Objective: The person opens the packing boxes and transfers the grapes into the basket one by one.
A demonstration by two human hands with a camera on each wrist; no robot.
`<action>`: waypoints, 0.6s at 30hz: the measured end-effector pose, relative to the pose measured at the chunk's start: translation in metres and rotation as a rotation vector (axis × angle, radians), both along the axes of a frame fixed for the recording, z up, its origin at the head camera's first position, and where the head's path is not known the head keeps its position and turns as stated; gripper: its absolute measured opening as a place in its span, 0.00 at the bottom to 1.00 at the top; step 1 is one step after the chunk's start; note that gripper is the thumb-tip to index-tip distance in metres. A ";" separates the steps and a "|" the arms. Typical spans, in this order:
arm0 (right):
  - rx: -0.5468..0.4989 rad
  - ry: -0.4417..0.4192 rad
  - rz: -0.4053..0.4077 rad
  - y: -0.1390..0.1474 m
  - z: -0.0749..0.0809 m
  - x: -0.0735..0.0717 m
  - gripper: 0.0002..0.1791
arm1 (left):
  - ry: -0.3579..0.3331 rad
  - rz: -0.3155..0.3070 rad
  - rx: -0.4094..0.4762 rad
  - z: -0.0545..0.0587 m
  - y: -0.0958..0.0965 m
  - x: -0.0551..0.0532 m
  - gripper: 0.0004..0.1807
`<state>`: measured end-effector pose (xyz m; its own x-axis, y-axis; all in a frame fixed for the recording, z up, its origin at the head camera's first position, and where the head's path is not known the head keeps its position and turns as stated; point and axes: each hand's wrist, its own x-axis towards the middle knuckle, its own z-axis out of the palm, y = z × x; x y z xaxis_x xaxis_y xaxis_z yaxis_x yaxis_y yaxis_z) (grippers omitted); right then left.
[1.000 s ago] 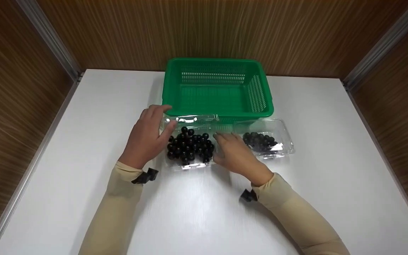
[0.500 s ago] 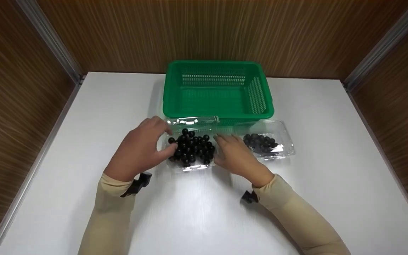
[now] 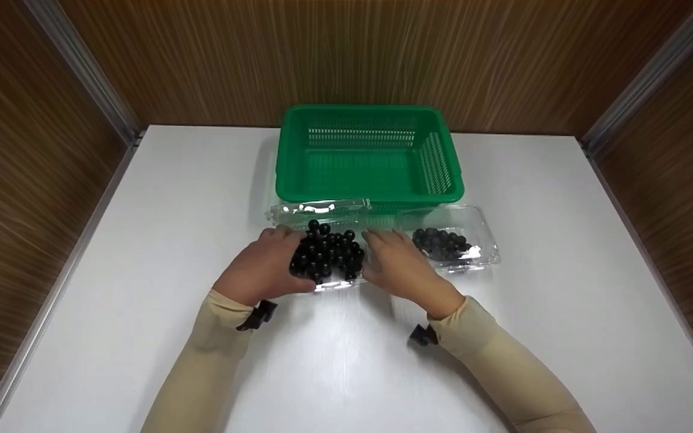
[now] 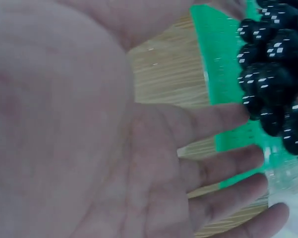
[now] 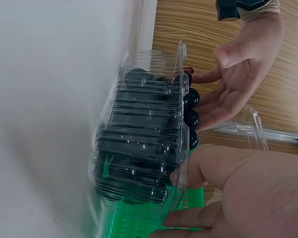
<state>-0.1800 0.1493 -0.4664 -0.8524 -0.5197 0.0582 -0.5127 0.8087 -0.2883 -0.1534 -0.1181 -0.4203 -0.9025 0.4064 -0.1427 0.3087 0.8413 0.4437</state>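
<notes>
A bunch of dark grapes (image 3: 329, 249) lies in the left half of a clear plastic clamshell box (image 3: 334, 285). My left hand (image 3: 265, 267) is at the left end of the bunch, thumb at the near side, fingers toward the far side. In the left wrist view, the fingers of my left hand (image 4: 188, 163) are straight and spread, fingertips right at the grapes (image 4: 275, 79). My right hand (image 3: 399, 264) holds the right end of that half, fingers bent over its far part and thumb nearer me. The right wrist view shows the right hand (image 5: 253, 183) close against the box's ribbed wall (image 5: 139, 119).
A green plastic basket (image 3: 370, 198) stands behind the box, near the wood-grain back wall (image 3: 358, 54). Right of my right hand lies another clear plastic part (image 3: 482, 231) with more dark grapes (image 3: 441, 242). All of it rests on a white table (image 3: 334, 361).
My left hand has drawn back from the box's far left corner, then come in lower against the left side of the grapes. My right hand has stayed in place.
</notes>
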 end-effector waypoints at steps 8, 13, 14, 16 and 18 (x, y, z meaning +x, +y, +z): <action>0.011 -0.001 -0.003 0.000 0.002 0.000 0.34 | -0.009 0.049 0.006 -0.008 -0.001 -0.005 0.57; -0.006 -0.009 -0.004 0.000 0.002 0.001 0.34 | -0.034 0.057 0.003 -0.011 -0.001 -0.007 0.60; -0.007 -0.005 -0.002 0.000 0.002 0.001 0.34 | -0.034 0.055 0.005 -0.012 -0.002 -0.008 0.60; -0.009 0.002 0.004 0.000 0.002 0.001 0.34 | -0.037 0.051 0.011 -0.013 -0.002 -0.009 0.59; -0.009 0.012 0.012 0.000 0.001 0.001 0.34 | -0.042 0.051 0.009 -0.015 -0.003 -0.009 0.60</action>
<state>-0.1792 0.1496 -0.4650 -0.8455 -0.5289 0.0730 -0.5254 0.8000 -0.2898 -0.1626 -0.1210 -0.4348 -0.9153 0.3619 -0.1771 0.2469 0.8512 0.4631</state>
